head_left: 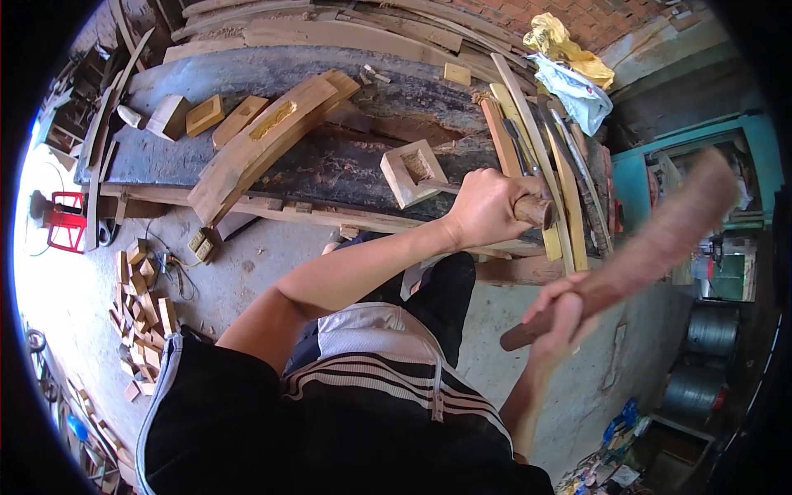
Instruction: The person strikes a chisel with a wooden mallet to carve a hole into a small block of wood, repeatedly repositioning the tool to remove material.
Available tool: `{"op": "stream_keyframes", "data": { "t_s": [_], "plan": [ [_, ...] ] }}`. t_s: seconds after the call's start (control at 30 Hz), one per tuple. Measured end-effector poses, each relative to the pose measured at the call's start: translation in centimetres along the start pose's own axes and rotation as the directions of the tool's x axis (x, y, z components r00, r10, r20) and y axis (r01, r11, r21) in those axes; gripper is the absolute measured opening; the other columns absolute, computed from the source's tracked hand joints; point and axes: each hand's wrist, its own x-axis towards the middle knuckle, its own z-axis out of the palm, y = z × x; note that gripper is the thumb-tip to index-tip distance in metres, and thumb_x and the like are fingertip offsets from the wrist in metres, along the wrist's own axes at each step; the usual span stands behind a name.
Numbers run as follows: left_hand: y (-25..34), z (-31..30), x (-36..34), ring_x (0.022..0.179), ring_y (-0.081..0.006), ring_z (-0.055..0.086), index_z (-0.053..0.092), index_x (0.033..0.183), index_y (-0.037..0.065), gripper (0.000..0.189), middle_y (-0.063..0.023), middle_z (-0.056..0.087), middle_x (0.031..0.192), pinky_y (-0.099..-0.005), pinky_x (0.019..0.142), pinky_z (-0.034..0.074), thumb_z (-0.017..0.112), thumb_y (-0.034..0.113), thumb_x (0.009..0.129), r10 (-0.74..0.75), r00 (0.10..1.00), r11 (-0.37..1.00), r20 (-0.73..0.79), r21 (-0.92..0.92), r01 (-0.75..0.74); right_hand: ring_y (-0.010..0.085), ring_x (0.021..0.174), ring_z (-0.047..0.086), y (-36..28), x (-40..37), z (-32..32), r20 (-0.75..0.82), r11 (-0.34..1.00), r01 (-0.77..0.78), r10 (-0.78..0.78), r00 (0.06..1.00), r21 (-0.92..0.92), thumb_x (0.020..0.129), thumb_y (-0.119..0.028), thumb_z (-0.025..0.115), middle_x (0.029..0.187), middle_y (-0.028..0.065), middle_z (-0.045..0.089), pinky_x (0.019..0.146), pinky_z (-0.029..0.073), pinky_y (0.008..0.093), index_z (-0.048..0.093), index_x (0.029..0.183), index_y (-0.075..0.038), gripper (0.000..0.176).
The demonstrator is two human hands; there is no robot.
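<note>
My left hand (495, 208) is wrapped round the wooden handle of a chisel (535, 212). The chisel's blade runs left to a square wooden block (398, 177) with a hollow cut into its face, lying near the bench's front edge. Wood chips sit in the hollow. In my right hand (563, 318) is a thick wooden mallet (660, 239), raised up and to the right and blurred by motion. Further left on the bench rests a curved wooden piece (264, 148) with a rough recess in its top.
The dark workbench (313, 169) carries several small wood blocks (205, 115) at left and long strips (569, 194) at right. Planks (330, 35) lie behind. A heap of offcuts (144, 313) covers the floor at left. Plastic bags (573, 87) sit at back right.
</note>
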Motion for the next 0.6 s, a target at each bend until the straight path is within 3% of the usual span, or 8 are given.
{"op": "stream_keyframes", "data": {
  "t_s": [0.07, 0.2, 0.27, 0.3, 0.33, 0.37, 0.43, 0.6],
  "plan": [
    [-0.4, 0.6, -0.3, 0.07, -0.0395, 0.065, 0.071, 0.092, 0.016, 0.028, -0.0164, 0.065, 0.069, -0.0468, 0.064, 0.054, 0.075, 0.024, 0.066, -0.002, 0.997, 1.0, -0.075, -0.03, 0.0, 0.0117, 0.052, 0.054, 1.5, -0.4, 0.5, 0.107, 0.963, -0.027, 0.058, 0.993, -0.267, 0.088, -0.016, 0.069, 0.072, 0.0064, 0.058, 0.046, 0.043, 0.0264, 0.053, 0.125, 0.004, 0.045],
    [-0.5, -0.2, -0.2, 0.072, -0.0399, 0.065, 0.071, 0.089, 0.014, 0.023, -0.0179, 0.065, 0.071, -0.0463, 0.065, 0.054, 0.074, 0.02, 0.067, -0.02, 1.0, 0.999, -0.019, -0.032, 0.019, 0.0084, 0.05, 0.052, 0.2, -0.6, 0.5, 0.134, 0.974, -0.178, 0.197, 0.971, -0.138, 0.09, -0.019, 0.07, 0.079, 0.0055, 0.06, 0.045, 0.041, 0.023, 0.049, 0.129, 0.004, 0.05],
    [-1.6, -0.8, 1.0, 0.055, -0.0181, 0.062, 0.071, 0.093, 0.005, 0.017, -0.01, 0.061, 0.066, -0.0338, 0.059, 0.051, 0.071, 0.005, 0.076, 0.035, 0.985, 0.975, -0.166, -0.211, -0.07, 0.0083, 0.05, 0.052, 0.8, -0.8, 0.3, 0.106, 0.978, -0.178, 0.19, 0.976, -0.113, 0.09, -0.019, 0.07, 0.079, 0.0054, 0.06, 0.044, 0.041, 0.0231, 0.05, 0.126, 0.004, 0.047],
    [-1.0, -2.4, 1.6, 0.062, -0.0072, 0.057, 0.069, 0.09, 0.001, 0.008, -0.0022, 0.063, 0.07, -0.0289, 0.056, 0.048, 0.07, 0.004, 0.082, -0.161, 0.983, 0.923, -0.084, -0.366, 0.119, 0.0081, 0.049, 0.051, 0.9, -0.9, 0.2, 0.085, 0.98, -0.178, 0.185, 0.979, -0.088, 0.091, -0.02, 0.07, 0.08, 0.0052, 0.06, 0.044, 0.041, 0.0231, 0.051, 0.123, 0.003, 0.044],
    [-1.1, -3.3, 2.7, 0.063, -0.0054, 0.058, 0.071, 0.09, 0.003, 0.006, 0.0015, 0.065, 0.072, -0.0256, 0.052, 0.046, 0.072, 0.008, 0.086, -0.125, 0.965, 0.93, -0.231, -0.365, 0.033, 0.0081, 0.049, 0.051, 0.8, -1.0, 0.2, 0.078, 0.98, -0.178, 0.185, 0.98, -0.085, 0.091, -0.02, 0.07, 0.08, 0.0052, 0.06, 0.044, 0.041, 0.0231, 0.051, 0.123, 0.003, 0.044],
    [-1.2, -4.4, 3.3, 0.06, -0.0027, 0.054, 0.074, 0.094, 0.002, 0.009, 0.0009, 0.064, 0.071, -0.0224, 0.048, 0.041, 0.073, 0.01, 0.088, -0.319, 0.929, 0.874, -0.185, -0.436, 0.214, 0.0079, 0.049, 0.051, 0.8, -1.0, 0.2, 0.066, 0.984, -0.166, 0.17, 0.983, -0.059, 0.091, -0.021, 0.071, 0.079, 0.0051, 0.06, 0.044, 0.041, 0.0229, 0.051, 0.12, 0.003, 0.042],
    [-2.2, -5.7, 4.4, 0.067, -0.0053, 0.057, 0.069, 0.085, -0.001, 0.022, -0.0002, 0.068, 0.07, -0.0269, 0.062, 0.048, 0.075, 0.02, 0.09, -0.425, 0.881, 0.784, -0.208, -0.57, 0.244, 0.0077, 0.049, 0.051, 0.7, -1.0, 0.1, 0.053, 0.988, -0.151, 0.153, 0.987, -0.034, 0.091, -0.022, 0.071, 0.079, 0.005, 0.06, 0.043, 0.041, 0.0227, 0.052, 0.117, 0.003, 0.04],
    [-1.6, -6.4, 4.5, 0.07, -0.0038, 0.057, 0.071, 0.087, -0.003, 0.023, -0.0015, 0.071, 0.075, -0.0253, 0.064, 0.048, 0.075, 0.019, 0.09, -0.367, 0.849, 0.872, -0.38, -0.458, 0.172, 0.0075, 0.049, 0.051, 1.0, -1.1, 0.0, 0.055, 0.981, -0.175, 0.18, 0.982, -0.079, 0.091, -0.023, 0.071, 0.079, 0.0044, 0.06, 0.044, 0.041, 0.0227, 0.052, 0.117, 0.004, 0.041]
  ]
}}
